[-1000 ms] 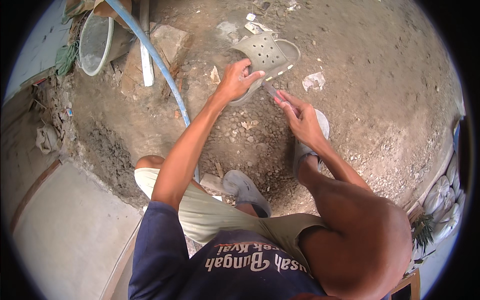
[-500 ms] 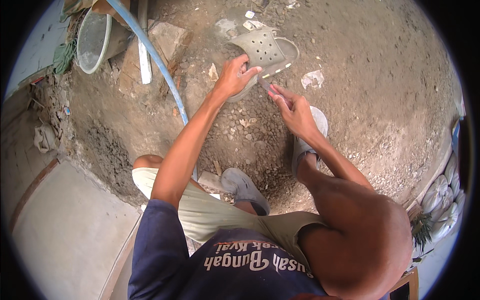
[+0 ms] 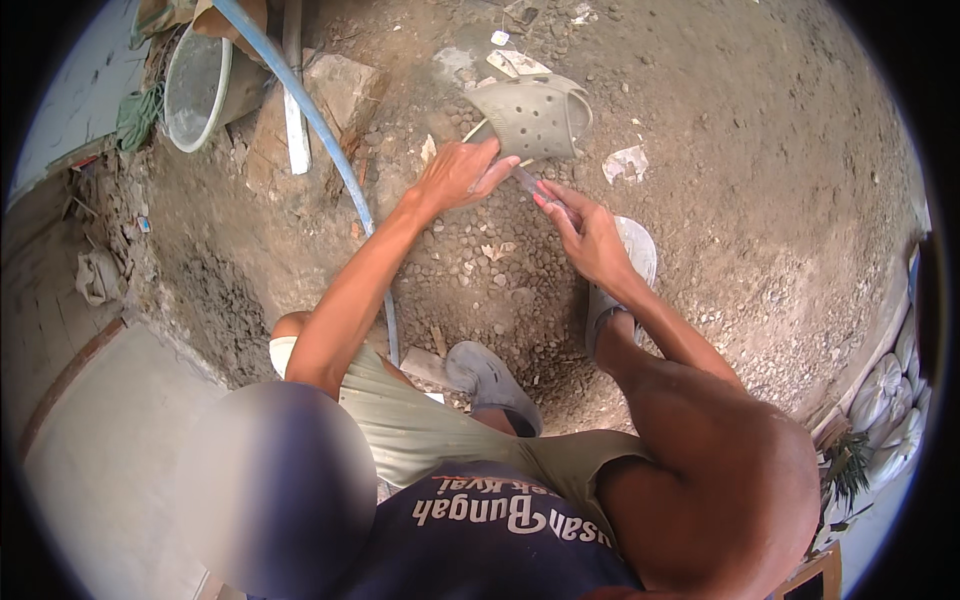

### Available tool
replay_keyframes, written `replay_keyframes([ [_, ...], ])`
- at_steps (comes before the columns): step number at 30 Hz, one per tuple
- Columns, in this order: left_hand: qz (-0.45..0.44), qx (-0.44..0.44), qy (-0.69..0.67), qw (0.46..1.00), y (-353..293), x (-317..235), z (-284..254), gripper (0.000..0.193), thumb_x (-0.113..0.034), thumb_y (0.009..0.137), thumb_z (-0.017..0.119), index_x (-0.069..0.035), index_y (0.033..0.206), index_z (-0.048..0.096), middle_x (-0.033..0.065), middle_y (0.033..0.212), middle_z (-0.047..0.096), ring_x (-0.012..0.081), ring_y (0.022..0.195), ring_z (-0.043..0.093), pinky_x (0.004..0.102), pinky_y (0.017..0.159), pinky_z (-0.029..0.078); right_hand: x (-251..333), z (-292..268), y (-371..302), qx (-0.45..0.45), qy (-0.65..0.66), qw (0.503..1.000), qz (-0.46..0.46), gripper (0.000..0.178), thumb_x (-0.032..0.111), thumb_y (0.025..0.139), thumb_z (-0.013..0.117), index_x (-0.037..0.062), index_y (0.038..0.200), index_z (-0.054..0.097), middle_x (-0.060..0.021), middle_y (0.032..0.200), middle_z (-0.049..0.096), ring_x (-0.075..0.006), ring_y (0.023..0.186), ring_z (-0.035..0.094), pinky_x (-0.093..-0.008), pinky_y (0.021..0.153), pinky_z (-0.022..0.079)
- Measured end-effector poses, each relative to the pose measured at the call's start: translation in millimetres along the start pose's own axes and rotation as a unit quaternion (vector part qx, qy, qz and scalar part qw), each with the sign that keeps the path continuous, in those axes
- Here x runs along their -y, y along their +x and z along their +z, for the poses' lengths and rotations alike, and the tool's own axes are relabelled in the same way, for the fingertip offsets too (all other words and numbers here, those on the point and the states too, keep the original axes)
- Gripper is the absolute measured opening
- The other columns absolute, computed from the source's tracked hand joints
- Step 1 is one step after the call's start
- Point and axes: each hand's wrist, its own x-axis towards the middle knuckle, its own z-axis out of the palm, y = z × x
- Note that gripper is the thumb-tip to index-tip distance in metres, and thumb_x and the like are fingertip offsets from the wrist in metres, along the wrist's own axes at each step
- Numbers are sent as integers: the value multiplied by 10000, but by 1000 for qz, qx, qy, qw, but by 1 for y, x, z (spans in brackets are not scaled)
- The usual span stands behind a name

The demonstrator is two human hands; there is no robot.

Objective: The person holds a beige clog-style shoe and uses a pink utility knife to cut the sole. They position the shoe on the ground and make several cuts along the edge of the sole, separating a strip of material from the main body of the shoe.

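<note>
**Two hands at work on a perforated clog (image 3: 525, 118) above stony ground (image 3: 760, 190)**

At far left, a pale-rimmed bucket (image 3: 196, 85) lies tipped beside a blue pipe (image 3: 318, 120), which curves down toward the person's left forearm. The left hand (image 3: 460, 175) comes next, fingers curled in a grip on the near left edge of the clog, thumb reaching rightward. The clog sits just beyond that hand, upper middle of the view, its holed upper facing the camera. Its long axis appears to run roughly left to right, a loop-like edge at the right end; which end is the toe is hard to make out, as the left hand covers the lower left part.

Just right of the left thumb, a slim tool (image 3: 526, 181) slants up and leftward, its tip by the near edge of the clog. Whether the tip touches cannot be told. The right hand (image 3: 590, 238) is closed around the tool's other end, fingers hiding most of the grip. Farther right, a torn pale scrap (image 3: 626, 163) lies on the ground and white sacks (image 3: 885, 400) crowd the dark rim. A blurred patch (image 3: 280, 490) hides the left shoulder at lower left.
</note>
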Motion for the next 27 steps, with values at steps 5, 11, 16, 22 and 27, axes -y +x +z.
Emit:
replay_keyframes([
  [5,-12,-168,-109,980,-10,13,11,324,-253,1019,737,-12,850,601,161,605,599,363,540,627,476,523,458,3,6,0,6,-10,1000,21,426,251,1099,611,50,1473,639,-244,1155,781,-364,1071,783,-429,935,574],
  [11,-104,70,-203,971,30,11,-28,456,-362,887,872,-37,665,640,-13,589,560,136,549,513,334,539,388,-4,-6,4,14,-17,999,31,435,258,1090,613,62,1478,637,-261,1147,774,-369,1078,780,-434,941,571],
  [16,-5,80,-64,995,52,-9,-29,627,-609,833,815,7,738,746,152,670,692,310,628,664,405,656,542,-10,-5,10,7,-24,1000,11,439,264,1086,610,75,1482,638,-272,1183,766,-402,1116,764,-448,958,570],
  [22,-65,117,26,991,67,-15,-26,651,-628,866,794,15,773,768,183,729,716,302,704,699,436,671,531,-13,-1,15,-11,-23,1000,-16,446,283,1079,615,94,1482,642,-270,1222,753,-438,1119,747,-483,962,570],
  [27,-112,167,-222,954,64,-11,-32,518,-514,940,795,2,967,800,105,832,756,205,772,691,429,689,522,-11,-9,12,-1,-30,1000,0,437,281,1077,615,96,1472,651,-282,1213,749,-458,1101,742,-487,957,571],
])
